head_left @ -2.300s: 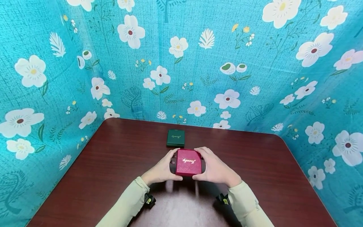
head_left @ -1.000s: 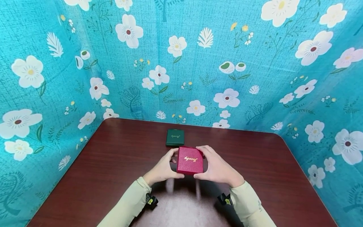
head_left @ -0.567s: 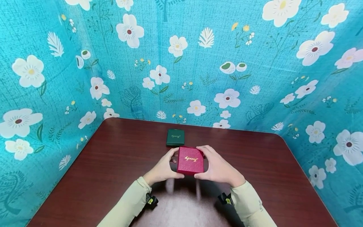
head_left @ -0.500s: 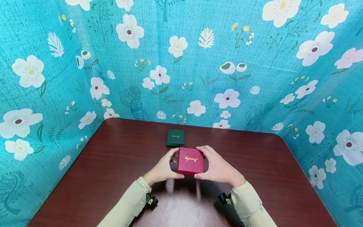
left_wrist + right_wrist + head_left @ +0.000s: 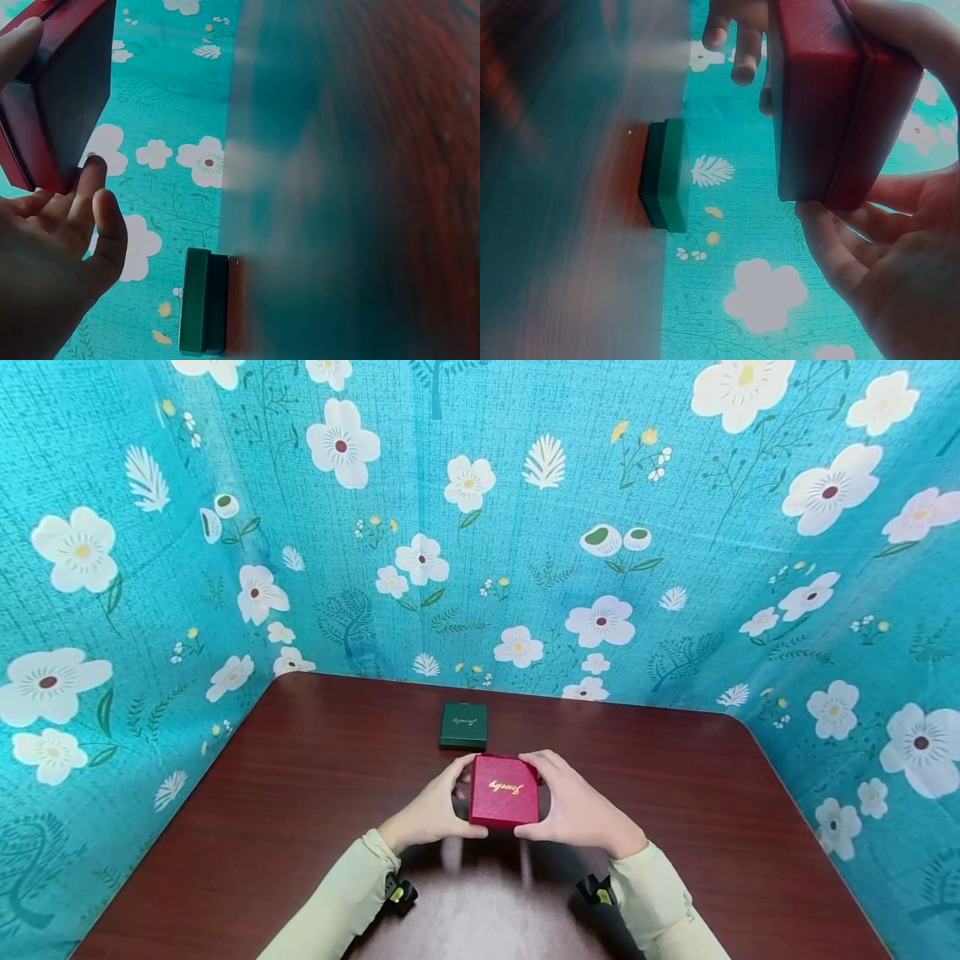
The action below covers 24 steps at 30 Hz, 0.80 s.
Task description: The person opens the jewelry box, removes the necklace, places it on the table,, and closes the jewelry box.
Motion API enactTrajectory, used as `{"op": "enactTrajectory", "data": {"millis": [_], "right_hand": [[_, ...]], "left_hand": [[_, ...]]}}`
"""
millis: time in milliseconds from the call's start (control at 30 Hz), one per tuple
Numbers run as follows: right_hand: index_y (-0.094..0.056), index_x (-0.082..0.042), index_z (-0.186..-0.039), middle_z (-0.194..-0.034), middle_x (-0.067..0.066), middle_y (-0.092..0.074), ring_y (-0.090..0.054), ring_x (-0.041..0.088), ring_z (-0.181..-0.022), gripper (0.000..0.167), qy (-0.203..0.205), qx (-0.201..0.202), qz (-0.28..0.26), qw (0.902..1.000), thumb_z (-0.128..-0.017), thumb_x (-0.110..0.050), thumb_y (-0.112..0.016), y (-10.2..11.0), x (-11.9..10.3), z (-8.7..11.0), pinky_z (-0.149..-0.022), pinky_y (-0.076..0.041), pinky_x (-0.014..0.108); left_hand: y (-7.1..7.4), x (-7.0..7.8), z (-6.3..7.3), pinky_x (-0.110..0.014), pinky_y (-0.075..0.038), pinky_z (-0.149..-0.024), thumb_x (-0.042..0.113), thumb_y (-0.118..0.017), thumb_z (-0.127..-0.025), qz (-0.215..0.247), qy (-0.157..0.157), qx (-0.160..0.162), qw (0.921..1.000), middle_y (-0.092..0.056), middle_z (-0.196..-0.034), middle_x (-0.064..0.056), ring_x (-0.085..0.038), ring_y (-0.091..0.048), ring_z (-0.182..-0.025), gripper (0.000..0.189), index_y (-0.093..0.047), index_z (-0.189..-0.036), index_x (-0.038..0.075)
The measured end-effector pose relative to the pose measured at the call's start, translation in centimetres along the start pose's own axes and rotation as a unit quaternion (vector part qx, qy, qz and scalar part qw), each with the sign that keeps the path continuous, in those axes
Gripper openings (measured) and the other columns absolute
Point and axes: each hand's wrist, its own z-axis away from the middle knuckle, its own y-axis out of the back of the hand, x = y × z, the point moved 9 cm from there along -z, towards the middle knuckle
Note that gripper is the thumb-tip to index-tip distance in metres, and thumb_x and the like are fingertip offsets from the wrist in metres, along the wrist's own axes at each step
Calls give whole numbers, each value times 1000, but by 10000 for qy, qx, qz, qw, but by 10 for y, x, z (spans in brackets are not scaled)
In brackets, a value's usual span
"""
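A red jewelry box (image 5: 505, 791), its lid lettered "Jewelry" in gold, is held between both hands above the table. My left hand (image 5: 426, 810) grips its left side, thumb at the near edge and fingers at the far side. On the right side my right hand (image 5: 581, 806) grips it the same way. The left wrist view shows the box's dark underside (image 5: 79, 82), raised off the tabletop. A seam between lid and base runs along the red box (image 5: 821, 112) in the right wrist view; the lid is on.
Behind the red box, a green jewelry box (image 5: 463, 727) with gold lettering lies on the dark red-brown wooden table (image 5: 315, 785). Blue flowered cloth (image 5: 480, 568) hangs around the table's back and sides. Black wrist cameras sit under both sleeves.
Both hands with the red box rose a little and shifted slightly right, then sank slightly toward me in the last half second. The green box stays in place.
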Motion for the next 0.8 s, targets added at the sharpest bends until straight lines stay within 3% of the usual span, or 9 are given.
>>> {"op": "enactTrajectory", "data": {"millis": [267,600,800], "right_hand": [[-42,-20,-134,-120,-17,-42,-44,6,-106,95,-143,49,32,9999,-54,-40,-90,0,5,2,-73,-53,31],[-41,-25,-134,-120,-16,-44,-47,8,-104,95,-270,235,-170,9992,-54,-42,-90,11,6,5,-70,-52,25],[-40,-24,-136,-121,-13,-44,-48,10,-104,97,-359,276,-118,9989,-54,-43,-89,16,10,9,-70,-51,24]], "left_hand": [[2,-3,-1,-36,-46,-86,28,-85,-67,-230,56,89,9997,-51,-121,0,-15,-51,-104,88,-37,-138,9],[7,-6,1,-38,-45,-87,30,-84,-67,-71,65,182,9998,-49,-122,-1,-17,-48,-106,89,-36,-140,12],[11,-6,3,-38,-44,-88,33,-83,-69,-276,26,205,9994,-47,-126,0,-16,-47,-108,91,-33,-144,16]]}}
